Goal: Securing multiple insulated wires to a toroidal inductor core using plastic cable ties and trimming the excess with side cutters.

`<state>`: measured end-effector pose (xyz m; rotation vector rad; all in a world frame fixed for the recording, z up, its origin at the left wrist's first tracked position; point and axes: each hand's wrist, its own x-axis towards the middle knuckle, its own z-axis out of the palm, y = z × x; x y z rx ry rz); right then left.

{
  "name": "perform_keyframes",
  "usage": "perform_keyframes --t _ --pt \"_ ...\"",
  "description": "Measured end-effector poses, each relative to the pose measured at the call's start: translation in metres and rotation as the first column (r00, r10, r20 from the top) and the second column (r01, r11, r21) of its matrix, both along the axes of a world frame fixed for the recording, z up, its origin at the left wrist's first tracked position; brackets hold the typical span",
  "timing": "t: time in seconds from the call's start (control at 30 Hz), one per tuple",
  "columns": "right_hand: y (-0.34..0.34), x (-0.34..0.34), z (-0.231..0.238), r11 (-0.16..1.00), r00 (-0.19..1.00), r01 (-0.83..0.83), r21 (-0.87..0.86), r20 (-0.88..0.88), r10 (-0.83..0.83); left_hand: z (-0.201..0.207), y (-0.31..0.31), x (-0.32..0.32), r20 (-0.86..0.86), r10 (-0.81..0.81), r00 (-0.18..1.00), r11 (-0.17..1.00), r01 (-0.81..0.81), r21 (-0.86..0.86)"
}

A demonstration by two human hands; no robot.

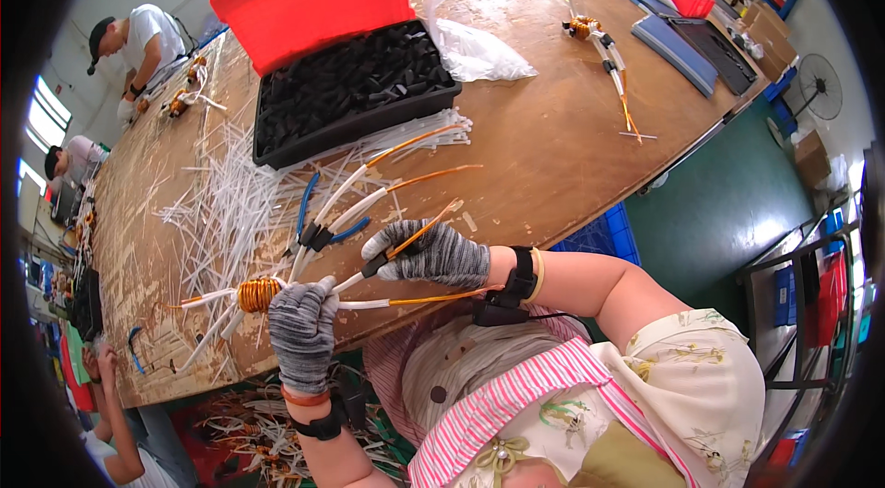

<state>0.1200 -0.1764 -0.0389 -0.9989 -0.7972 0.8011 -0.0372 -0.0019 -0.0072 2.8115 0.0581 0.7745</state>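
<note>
A toroidal coil (257, 295) wound with copper-coloured wire lies near the table's front edge, with white-sleeved leads fanning out from it. My left hand (302, 331), in a grey knit glove, is closed round the leads just right of the coil. My gloved right hand (433, 255) pinches a short black sleeve (374, 264) on one lead, whose bare copper-coloured end points up and right. Two other leads above carry black sleeves (317, 236). A lower lead (369, 305) without a black sleeve runs rightward below my right hand. Blue-handled cutters (307, 202) lie partly under the leads.
Loose white plastic strips (221, 221) cover the table's left part. Behind them stands a black tray (267, 156) of small black pieces, with a red bin (318, 4) on its far side. Another coil (583, 26) lies far right. Co-workers (152, 41) sit along the left side.
</note>
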Motion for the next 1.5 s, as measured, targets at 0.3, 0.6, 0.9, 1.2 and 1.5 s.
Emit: perform_keyframes --t 0.3,0.6,0.9,1.2,1.5 --pt "0.041 -0.02 -0.017 0.998 0.998 -0.054 -0.021 -0.035 0.053 -0.012 0.005 0.001 -0.035 -0.04 0.999 0.997 0.037 -0.067" --pt "0.046 -0.023 -0.027 0.996 0.996 -0.067 -0.063 -0.054 0.064 0.011 0.014 -0.014 -0.073 0.111 0.991 0.978 -0.096 0.184" --pt "0.063 -0.024 -0.03 0.974 0.989 -0.139 -0.179 -0.066 0.129 -0.003 0.022 -0.013 -0.044 0.109 0.993 0.972 -0.097 0.216" --pt "0.043 -0.022 -0.021 0.984 0.968 -0.152 -0.09 -0.214 0.13 0.018 0.016 -0.018 -0.061 0.134 0.989 0.979 -0.122 0.162" --pt "0.044 -0.026 -0.021 0.977 0.973 -0.139 -0.164 -0.205 0.104 0.015 0.021 -0.022 -0.061 0.101 0.993 0.981 -0.11 -0.162"
